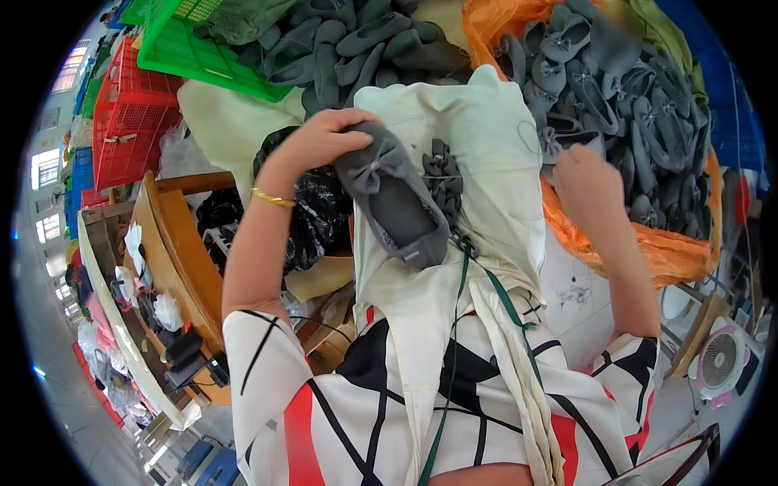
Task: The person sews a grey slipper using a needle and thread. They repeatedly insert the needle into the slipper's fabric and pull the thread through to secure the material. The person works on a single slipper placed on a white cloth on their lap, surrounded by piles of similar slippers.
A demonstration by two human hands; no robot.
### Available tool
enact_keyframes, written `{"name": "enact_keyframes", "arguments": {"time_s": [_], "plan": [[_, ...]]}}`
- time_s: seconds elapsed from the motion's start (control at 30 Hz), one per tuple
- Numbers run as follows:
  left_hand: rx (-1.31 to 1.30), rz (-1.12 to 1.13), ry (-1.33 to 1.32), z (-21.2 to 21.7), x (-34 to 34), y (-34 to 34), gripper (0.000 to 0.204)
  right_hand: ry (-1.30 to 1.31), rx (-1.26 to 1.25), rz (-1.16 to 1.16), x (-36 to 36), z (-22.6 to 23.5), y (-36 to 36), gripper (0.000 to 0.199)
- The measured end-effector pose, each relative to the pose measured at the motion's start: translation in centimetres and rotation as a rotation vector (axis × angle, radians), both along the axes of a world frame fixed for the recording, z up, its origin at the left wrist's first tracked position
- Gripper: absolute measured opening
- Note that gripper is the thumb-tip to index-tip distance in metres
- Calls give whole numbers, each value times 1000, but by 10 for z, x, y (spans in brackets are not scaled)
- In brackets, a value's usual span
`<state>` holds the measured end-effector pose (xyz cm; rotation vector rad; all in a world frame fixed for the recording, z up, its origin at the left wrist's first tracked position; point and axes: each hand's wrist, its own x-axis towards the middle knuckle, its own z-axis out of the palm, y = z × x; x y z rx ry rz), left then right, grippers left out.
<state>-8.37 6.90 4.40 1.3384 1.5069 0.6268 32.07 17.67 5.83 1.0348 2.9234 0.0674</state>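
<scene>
My left hand point(324, 138) grips the toe end of a grey slipper point(397, 202) with a small bow, which lies sole-side out on a cream cloth point(478, 130) spread over my lap. Beside the slipper on the cloth sits a little cluster of grey bows point(442, 172). My right hand point(585, 180) hovers with fingers curled at the edge of an orange bag point(664, 243). It seems to pinch a thin thread that loops up over the cloth, though the thread is too fine to be sure. A gold bangle point(272, 197) circles my left wrist.
The orange bag holds several grey bow slippers point(616, 81). Another heap of grey slippers point(356, 40) lies ahead. Green crate point(194, 49) and red crate point(130, 113) stand at upper left. A black plastic bag point(312, 211), a wooden bench point(174, 243) and a small pink fan point(721, 360) flank me.
</scene>
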Motion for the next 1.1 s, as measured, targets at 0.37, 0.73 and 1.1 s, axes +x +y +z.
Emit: {"name": "enact_keyframes", "arguments": {"time_s": [0.37,0.73,1.1], "plan": [[144,383,309,-24,52,-31,24,631,-542,22,-89,-36,6,19],[375,389,464,-44,73,-47,19,665,-652,302,-176,-70,-21,30],[506,464,426,-63,76,-49,23,772,-590,278,-180,-79,-26,32]]}}
